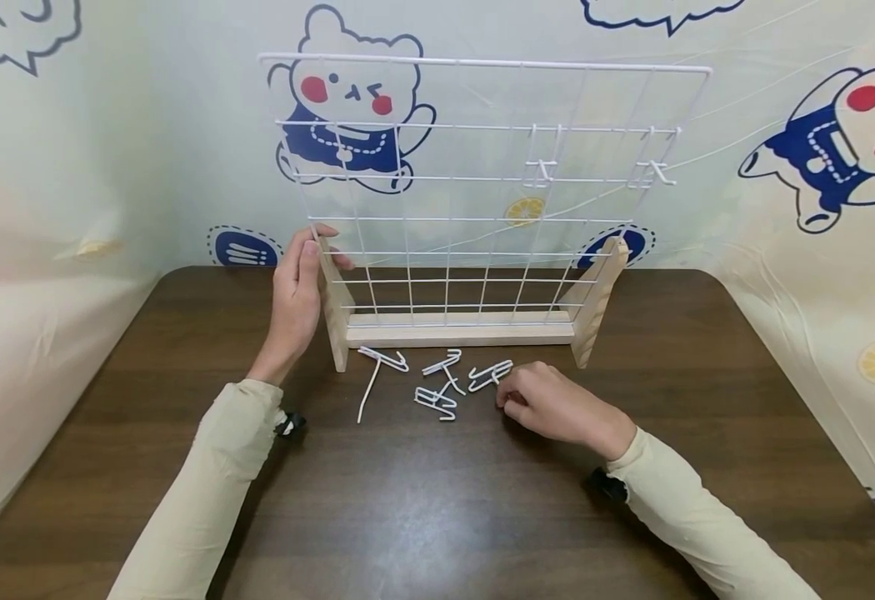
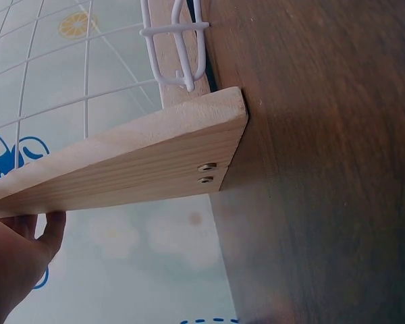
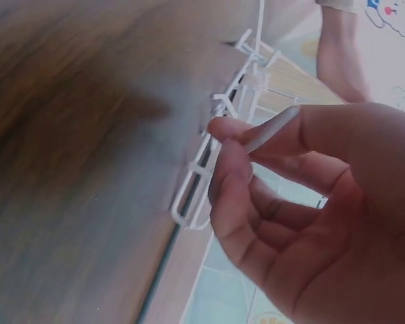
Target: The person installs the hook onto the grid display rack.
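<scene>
A white wire grid panel (image 1: pixel 482 62) stands upright in a wooden stand. My left hand (image 1: pixel 295 292) grips the stand's left side board (image 1: pixel 336 321) near its top, fingers passing behind it; in the left wrist view the side board (image 2: pixel 155 152) shows two screws low down. My right hand (image 1: pixel 557 404) is low over the table, pinching the rod of a white wire hook (image 3: pixel 273 131) between thumb and fingers. That hook's wire frame (image 1: pixel 480 382) points toward the stand. Left of it lie several loose hooks, among them a long-rod hook (image 1: pixel 367 390) and a short hook (image 1: pixel 432 400).
Two hooks hang on the grid's upper right, an inner hook (image 1: pixel 542 169) and an outer hook (image 1: pixel 658 172). A wooden crossbar (image 1: pixel 460 333) joins the stand's sides, with the right side board (image 1: pixel 598 304) opposite. The brown table (image 1: pixel 422 517) meets a patterned cloth backdrop (image 1: pixel 205 167).
</scene>
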The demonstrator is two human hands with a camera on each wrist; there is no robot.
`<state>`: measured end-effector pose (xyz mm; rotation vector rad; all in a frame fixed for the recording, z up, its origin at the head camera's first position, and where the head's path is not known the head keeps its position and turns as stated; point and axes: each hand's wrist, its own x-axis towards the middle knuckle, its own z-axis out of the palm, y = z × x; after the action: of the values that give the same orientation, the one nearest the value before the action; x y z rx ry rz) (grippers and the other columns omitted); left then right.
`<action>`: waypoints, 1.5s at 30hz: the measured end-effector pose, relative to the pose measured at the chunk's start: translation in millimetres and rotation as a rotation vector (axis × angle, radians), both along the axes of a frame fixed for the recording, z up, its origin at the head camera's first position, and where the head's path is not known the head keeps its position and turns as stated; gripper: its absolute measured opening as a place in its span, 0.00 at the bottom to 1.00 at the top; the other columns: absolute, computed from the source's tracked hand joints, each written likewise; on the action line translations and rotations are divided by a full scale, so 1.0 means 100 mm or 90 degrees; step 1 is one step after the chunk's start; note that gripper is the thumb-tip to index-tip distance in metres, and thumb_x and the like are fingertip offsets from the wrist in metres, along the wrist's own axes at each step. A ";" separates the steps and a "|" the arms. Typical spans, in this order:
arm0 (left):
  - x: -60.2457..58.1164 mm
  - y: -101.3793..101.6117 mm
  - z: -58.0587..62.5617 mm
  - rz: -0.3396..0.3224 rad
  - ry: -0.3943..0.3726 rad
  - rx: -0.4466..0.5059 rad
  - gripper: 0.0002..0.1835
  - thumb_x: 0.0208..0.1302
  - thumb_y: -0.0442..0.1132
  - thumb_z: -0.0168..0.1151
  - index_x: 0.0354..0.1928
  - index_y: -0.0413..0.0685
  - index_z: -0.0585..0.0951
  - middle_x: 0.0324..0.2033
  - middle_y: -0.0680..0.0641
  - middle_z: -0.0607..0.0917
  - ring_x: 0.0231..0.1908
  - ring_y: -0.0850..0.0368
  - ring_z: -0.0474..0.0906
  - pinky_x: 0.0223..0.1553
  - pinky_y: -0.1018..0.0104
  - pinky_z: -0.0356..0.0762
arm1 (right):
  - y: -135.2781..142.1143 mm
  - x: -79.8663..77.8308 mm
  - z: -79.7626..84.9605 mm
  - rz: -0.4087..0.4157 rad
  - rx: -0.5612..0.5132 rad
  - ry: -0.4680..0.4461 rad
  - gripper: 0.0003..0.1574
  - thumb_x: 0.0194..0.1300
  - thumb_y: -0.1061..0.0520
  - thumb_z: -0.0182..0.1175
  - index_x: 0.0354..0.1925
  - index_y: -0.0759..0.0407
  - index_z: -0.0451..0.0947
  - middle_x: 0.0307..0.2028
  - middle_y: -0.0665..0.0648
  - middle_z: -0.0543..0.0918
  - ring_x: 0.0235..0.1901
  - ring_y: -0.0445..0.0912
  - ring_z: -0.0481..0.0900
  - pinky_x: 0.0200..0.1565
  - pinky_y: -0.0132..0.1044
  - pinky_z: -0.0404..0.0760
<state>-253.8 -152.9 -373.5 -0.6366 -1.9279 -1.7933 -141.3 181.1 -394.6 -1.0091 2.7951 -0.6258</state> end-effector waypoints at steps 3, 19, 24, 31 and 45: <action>0.00 -0.01 0.00 0.000 0.000 -0.003 0.20 0.81 0.43 0.39 0.60 0.38 0.73 0.38 0.33 0.82 0.44 0.43 0.81 0.49 0.58 0.73 | 0.00 0.00 0.04 0.006 -0.023 -0.020 0.12 0.66 0.66 0.55 0.37 0.60 0.86 0.36 0.50 0.87 0.37 0.39 0.82 0.41 0.38 0.82; -0.02 -0.03 -0.02 0.003 -0.007 -0.015 0.20 0.81 0.43 0.38 0.60 0.39 0.73 0.40 0.33 0.81 0.45 0.42 0.80 0.53 0.56 0.72 | 0.08 -0.03 0.16 0.016 -0.163 -0.156 0.11 0.73 0.60 0.57 0.46 0.63 0.85 0.30 0.54 0.86 0.28 0.43 0.82 0.32 0.33 0.80; -0.01 -0.03 -0.02 0.001 -0.006 -0.017 0.19 0.81 0.43 0.38 0.61 0.41 0.73 0.40 0.33 0.81 0.45 0.42 0.80 0.53 0.55 0.72 | 0.09 -0.04 0.15 0.018 -0.194 -0.189 0.13 0.75 0.59 0.55 0.46 0.64 0.84 0.28 0.53 0.85 0.29 0.49 0.83 0.33 0.34 0.81; -0.01 -0.02 -0.02 0.000 -0.007 -0.016 0.19 0.81 0.43 0.38 0.61 0.41 0.73 0.40 0.33 0.81 0.45 0.43 0.81 0.52 0.55 0.72 | 0.10 -0.06 0.15 0.011 -0.195 -0.156 0.13 0.75 0.58 0.56 0.41 0.60 0.86 0.27 0.52 0.85 0.26 0.44 0.80 0.30 0.33 0.78; -0.01 -0.01 -0.02 -0.007 -0.005 -0.001 0.20 0.81 0.43 0.38 0.61 0.37 0.73 0.38 0.32 0.82 0.44 0.43 0.81 0.48 0.59 0.73 | 0.12 -0.08 0.12 -0.010 -0.187 -0.165 0.13 0.75 0.54 0.57 0.43 0.58 0.87 0.27 0.52 0.86 0.26 0.48 0.83 0.29 0.33 0.76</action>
<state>-254.6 -154.0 -375.3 -0.6427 -1.9344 -1.8027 -149.4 193.0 -382.4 -0.8763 2.5351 -1.1075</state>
